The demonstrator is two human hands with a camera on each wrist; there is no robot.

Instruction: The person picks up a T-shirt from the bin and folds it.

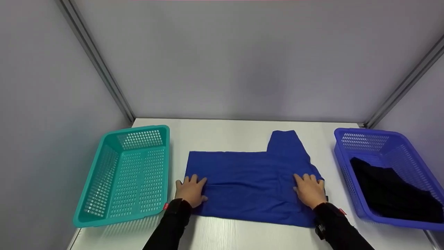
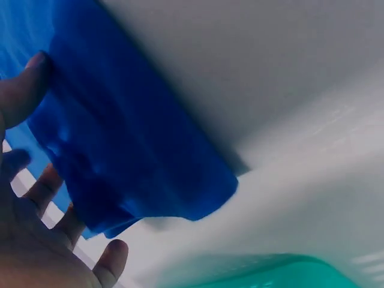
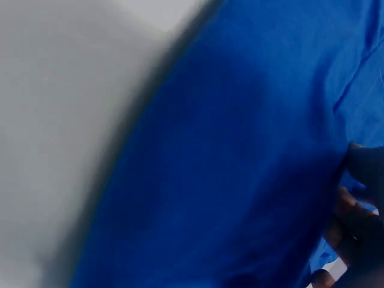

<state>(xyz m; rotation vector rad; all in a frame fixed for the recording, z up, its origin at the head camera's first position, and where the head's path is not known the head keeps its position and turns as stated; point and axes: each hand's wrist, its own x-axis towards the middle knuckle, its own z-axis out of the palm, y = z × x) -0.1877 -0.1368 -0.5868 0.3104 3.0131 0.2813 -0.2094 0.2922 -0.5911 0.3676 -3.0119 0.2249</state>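
A blue short-sleeved shirt [image 1: 242, 184] lies folded lengthwise on the table, with one sleeve [image 1: 285, 142] sticking out toward the back wall. My left hand [image 1: 190, 191] rests on the shirt's left end, fingers spread. In the left wrist view the thumb lies on the blue fabric [image 2: 126, 138] and the other fingertips are by its end edge. Near the opposite end, my right hand [image 1: 309, 190] touches the cloth with fingers apart. Only part of that hand shows in the right wrist view, its fingertips against the blue fabric [image 3: 228, 150].
To the left stands a teal plastic basket [image 1: 165, 173] with nothing in it. A purple basket [image 1: 347, 177] on the right holds a black cloth [image 1: 395, 191]. Grey panels [image 1: 242, 62] enclose the white table [image 1: 222, 135] at the back and sides.
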